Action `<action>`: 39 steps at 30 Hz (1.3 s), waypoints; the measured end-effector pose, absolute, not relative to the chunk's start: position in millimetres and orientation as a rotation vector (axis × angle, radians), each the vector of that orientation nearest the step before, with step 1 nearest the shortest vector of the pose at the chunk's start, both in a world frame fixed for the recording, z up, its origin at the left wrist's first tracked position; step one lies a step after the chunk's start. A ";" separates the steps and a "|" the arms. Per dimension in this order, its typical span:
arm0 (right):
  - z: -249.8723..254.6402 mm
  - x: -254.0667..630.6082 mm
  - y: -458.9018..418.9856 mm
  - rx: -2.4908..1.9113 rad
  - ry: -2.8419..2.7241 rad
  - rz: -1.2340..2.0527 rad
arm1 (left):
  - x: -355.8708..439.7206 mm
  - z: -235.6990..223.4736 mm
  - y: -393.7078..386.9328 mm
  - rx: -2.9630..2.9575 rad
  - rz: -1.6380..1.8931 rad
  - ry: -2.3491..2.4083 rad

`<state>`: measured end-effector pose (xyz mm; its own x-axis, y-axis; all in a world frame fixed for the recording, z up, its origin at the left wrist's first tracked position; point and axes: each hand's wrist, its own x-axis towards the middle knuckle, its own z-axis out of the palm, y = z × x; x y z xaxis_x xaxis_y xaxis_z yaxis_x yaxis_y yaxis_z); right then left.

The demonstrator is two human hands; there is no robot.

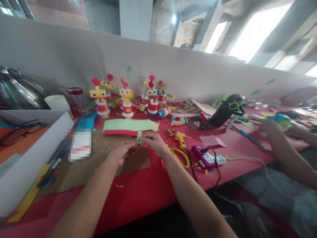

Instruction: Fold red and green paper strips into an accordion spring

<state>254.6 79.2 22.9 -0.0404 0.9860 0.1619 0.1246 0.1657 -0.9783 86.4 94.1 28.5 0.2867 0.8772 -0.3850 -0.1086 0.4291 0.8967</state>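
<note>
Over the brown cardboard sheet (84,175), my two hands meet at a small light green paper strip (139,137) that stands upright between them. My right hand (155,143) pinches it from the right with thumb and forefinger. From the left, my left hand (123,151) has its fingertips closed at the strip's lower end, partly hidden in shadow. A bit of red and white shows just below the fingertips, too small to name. Right behind the hands lie a wide light green paper sheet (130,125) and a red paper strip (119,133).
Several paper-cup figures (127,107) stand behind. On the right are a yellow glue gun (180,138), a purple power strip (203,158) with cables, pink paper (213,141) and a black holder (223,112). A white box (47,142) stands left. Another person's arm (282,152) reaches in.
</note>
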 end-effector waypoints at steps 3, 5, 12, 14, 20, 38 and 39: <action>19.0 255.1 79.5 -1.127 -1.480 0.891 | 86.2 26.3 96.3 0.871 0.807 1.117; 19.0 255.2 80.0 -1.104 -1.552 0.783 | 86.3 24.2 98.0 0.855 0.821 1.131; 22.4 250.9 73.2 -1.149 -1.768 0.420 | 85.6 21.1 100.7 0.738 0.959 1.033; 22.4 249.9 71.0 -1.105 -1.836 0.299 | 84.6 23.6 99.8 0.742 0.964 0.998; 22.2 253.3 67.5 -1.079 -1.987 -0.037 | 81.2 30.0 98.2 0.759 0.973 0.946; 31.2 249.7 54.2 -1.152 -1.979 -0.302 | 81.9 27.4 99.4 0.770 1.154 0.884; 31.7 245.7 53.1 -1.179 -1.845 -0.205 | 83.1 28.5 98.1 0.760 1.210 0.876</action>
<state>245.7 53.1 31.7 -0.1316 0.6385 0.7583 0.7896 0.5300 -0.3092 83.1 98.1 28.5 0.1221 0.9799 -0.1577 -0.4563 0.1966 0.8678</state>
